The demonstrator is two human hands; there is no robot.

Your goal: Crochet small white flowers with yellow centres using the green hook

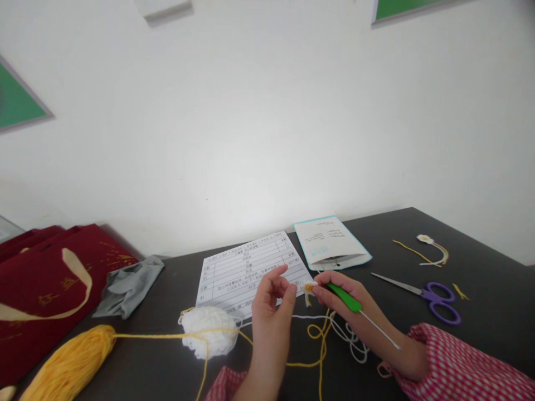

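My right hand (349, 292) is closed around the green handle of a crochet hook (345, 297), whose thin metal shaft points down toward my wrist. Its fingertips also pinch a small white and yellow crocheted piece (309, 287) with a short tail hanging down. Just left of that piece, my left hand (273, 295) is closed, thumb against curled fingers, with one finger raised. Whatever lies between those fingertips is too small to make out. Loose yellow yarn (321, 334) and white yarn (351, 337) loop on the black table beneath the hands.
A white yarn ball (211, 331) and yellow skein (71, 365) lie left, near a grey cloth (129, 287) and red bag (45, 278). Behind are a printed sheet (246, 259) and pouch (332, 245). Purple-handled scissors (438, 301) and a crocheted flower (425, 239) lie right.
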